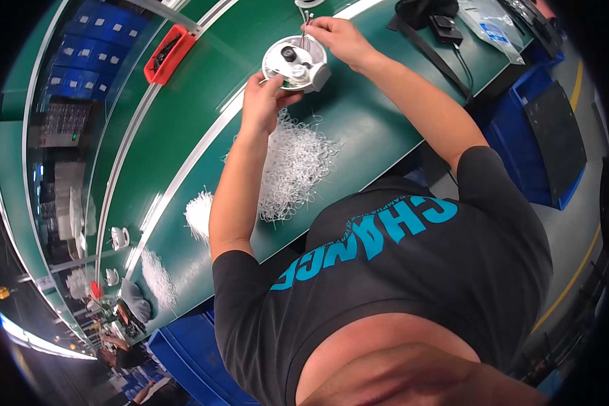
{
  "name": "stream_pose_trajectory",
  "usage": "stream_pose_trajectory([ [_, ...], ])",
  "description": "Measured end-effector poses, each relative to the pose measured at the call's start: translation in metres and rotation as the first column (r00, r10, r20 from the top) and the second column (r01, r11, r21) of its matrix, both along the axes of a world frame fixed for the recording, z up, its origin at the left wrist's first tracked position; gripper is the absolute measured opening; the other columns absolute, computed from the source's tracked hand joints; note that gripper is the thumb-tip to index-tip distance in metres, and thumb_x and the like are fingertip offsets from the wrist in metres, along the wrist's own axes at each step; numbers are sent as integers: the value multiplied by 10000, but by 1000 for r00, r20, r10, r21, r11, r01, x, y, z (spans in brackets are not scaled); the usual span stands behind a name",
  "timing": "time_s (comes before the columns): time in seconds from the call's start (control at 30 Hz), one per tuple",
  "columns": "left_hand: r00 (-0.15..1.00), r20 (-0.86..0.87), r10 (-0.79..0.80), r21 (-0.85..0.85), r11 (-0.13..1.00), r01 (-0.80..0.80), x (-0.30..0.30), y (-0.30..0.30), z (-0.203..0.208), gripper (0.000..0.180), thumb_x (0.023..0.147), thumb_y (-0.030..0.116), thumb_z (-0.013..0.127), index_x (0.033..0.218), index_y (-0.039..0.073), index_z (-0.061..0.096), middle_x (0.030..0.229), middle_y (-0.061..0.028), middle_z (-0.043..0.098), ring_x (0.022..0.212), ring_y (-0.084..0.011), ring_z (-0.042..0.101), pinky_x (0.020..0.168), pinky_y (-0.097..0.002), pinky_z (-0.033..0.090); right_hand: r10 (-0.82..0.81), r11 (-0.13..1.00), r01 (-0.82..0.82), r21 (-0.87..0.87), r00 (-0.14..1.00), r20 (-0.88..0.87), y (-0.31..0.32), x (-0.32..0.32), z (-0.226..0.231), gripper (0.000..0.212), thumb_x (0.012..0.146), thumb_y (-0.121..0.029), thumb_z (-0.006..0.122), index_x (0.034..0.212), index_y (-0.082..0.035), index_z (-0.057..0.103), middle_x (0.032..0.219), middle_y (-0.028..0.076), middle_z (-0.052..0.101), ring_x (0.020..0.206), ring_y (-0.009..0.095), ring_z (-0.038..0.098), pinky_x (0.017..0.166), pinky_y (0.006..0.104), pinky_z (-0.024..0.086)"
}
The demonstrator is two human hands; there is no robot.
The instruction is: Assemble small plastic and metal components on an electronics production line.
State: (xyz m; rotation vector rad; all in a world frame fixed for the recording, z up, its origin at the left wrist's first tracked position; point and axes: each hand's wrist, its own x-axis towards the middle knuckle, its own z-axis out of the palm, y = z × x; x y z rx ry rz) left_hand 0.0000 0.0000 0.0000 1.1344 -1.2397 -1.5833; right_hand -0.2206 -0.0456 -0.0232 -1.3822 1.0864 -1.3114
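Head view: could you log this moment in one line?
left hand: holding round white device | right hand: pinching wires | green table: white loops piled

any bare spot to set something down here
Bare green tabletop lies between the big white loop pile and right forearm; more green beyond the metal rail, near the red bin. Crowded: at the white housing, plus the right end with black strap, black box and plastic bag.

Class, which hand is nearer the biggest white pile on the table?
Left. The left hand is just beyond the far edge of the pile; the right hand is farther off, at the wires.
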Motion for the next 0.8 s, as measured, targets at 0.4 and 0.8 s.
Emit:
stream_pose_trajectory([
  [0.4,964,219,-152,63,988,141,-47,-7,-29,366,957,240,628,1172,-39,529,1053,-111,651,866,-166,649,769,-317,532,200,980,-198,32,967,-160,7,-51,-5,273,995,-234,553,1116,-14,660,878,1,649,807,64,577,714,227,473],
  [0.8,995,44,93,-320,944,-75,-45,-44,-7,185,882,51,702,1044,-17,644,915,-80,690,785,-152,651,671,-262,512,265,958,-286,3,884,-385,2,-39,1,323,993,-211,523,1203,3,644,921,20,654,795,84,551,725,259,477],
])
